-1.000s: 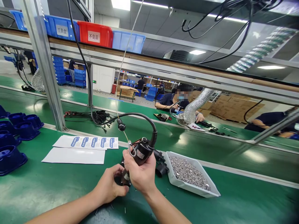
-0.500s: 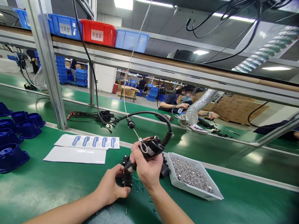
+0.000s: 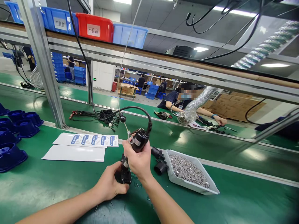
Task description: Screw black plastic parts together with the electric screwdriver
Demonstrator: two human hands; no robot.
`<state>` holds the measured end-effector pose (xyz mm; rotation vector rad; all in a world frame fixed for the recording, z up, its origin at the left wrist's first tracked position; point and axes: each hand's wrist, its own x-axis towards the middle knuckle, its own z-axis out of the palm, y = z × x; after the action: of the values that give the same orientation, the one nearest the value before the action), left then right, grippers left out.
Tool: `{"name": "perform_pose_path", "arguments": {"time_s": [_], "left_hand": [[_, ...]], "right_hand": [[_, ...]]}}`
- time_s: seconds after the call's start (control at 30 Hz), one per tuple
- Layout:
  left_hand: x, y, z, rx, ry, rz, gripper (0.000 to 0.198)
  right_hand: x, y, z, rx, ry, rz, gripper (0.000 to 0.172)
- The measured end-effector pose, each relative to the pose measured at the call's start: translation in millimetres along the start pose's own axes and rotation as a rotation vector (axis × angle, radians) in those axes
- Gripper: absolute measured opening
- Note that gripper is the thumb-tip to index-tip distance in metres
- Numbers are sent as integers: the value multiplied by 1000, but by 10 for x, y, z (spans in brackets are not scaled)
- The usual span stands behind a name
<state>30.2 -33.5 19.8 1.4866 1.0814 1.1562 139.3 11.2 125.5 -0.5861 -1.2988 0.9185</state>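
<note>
My right hand (image 3: 137, 161) is wrapped round a black electric screwdriver (image 3: 137, 142) that hangs from a thin cord and a black cable. Its tip points down into a small black part (image 3: 125, 176) standing on the green mat. My left hand (image 3: 109, 185) grips that black part from the left and holds it upright. Two more black parts (image 3: 159, 161) lie just right of my hands. A white tray of small silver screws (image 3: 187, 169) sits further right.
White label sheets (image 3: 80, 146) lie on the mat at left. Dark blue plastic housings (image 3: 16, 130) are stacked at the far left edge. A metal post (image 3: 44, 65) stands behind them. Black cable bundles (image 3: 100, 115) lie beyond. Another person works across the line (image 3: 184, 99).
The screwdriver swung right and up half a second ago, then came back left and down onto the black part. My left hand stayed on the part throughout.
</note>
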Motion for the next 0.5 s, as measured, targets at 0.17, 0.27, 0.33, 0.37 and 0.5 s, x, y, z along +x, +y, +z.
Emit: {"name": "perform_pose_path", "arguments": {"time_s": [0.17,0.27,0.33,0.37,0.5], "left_hand": [[6,-47,16,-23,-1,3,35],[4,-68,19,-16,5,9,33],[4,-78,16,-8,14,10,31],[4,-82,14,-8,14,11,31],[11,-67,3,-18,-9,11,31]], "right_hand": [[-41,-11,14,24,-27,-31,27],[-35,-24,-21,7,-5,-45,27],[-26,-29,-41,-2,14,-47,27],[-23,-32,-45,-2,19,-46,28],[-32,-69,-32,1,21,-60,28]]}}
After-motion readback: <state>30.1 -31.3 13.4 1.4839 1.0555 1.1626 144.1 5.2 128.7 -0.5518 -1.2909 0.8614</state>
